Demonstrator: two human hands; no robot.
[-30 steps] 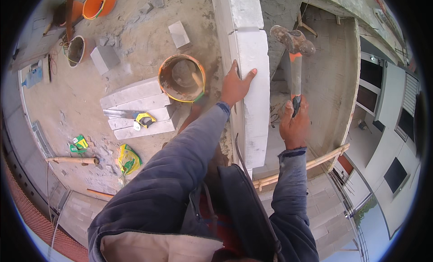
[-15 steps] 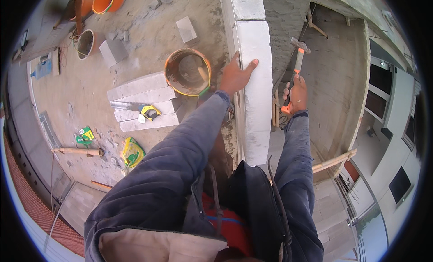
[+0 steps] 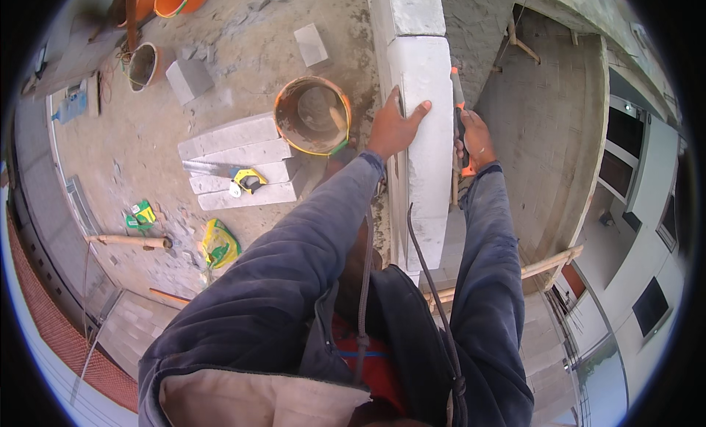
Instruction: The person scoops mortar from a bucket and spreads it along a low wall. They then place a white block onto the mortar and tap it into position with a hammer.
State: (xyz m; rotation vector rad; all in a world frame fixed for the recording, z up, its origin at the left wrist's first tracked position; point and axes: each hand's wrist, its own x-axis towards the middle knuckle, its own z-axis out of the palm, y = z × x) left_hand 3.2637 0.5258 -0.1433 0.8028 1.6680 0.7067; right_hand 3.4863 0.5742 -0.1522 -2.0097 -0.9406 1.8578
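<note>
A long white block [image 3: 423, 151] lies along the top of the wall in front of me. My left hand [image 3: 395, 125] rests across its left edge, thumb stretched over the top face and fingers apart down the left side. On the other side, my right hand [image 3: 476, 141] is closed round the orange-and-black handle of a hammer [image 3: 459, 96]. The handle stands close against the block's right face. I cannot make out the hammer's head, which seems to be behind the block's edge.
Another white block [image 3: 415, 9] continues the wall at the far end. Left of it stand a mortar bucket [image 3: 312, 116] and stacked blocks [image 3: 243, 144] with a yellow-handled handsaw [image 3: 248, 181] on top. A bamboo pole [image 3: 540, 267] crosses the drop on the right.
The hammer has swung leftward from clear of the wall to the block's right face, and its head has gone out of sight. My left hand keeps its place on the block.
</note>
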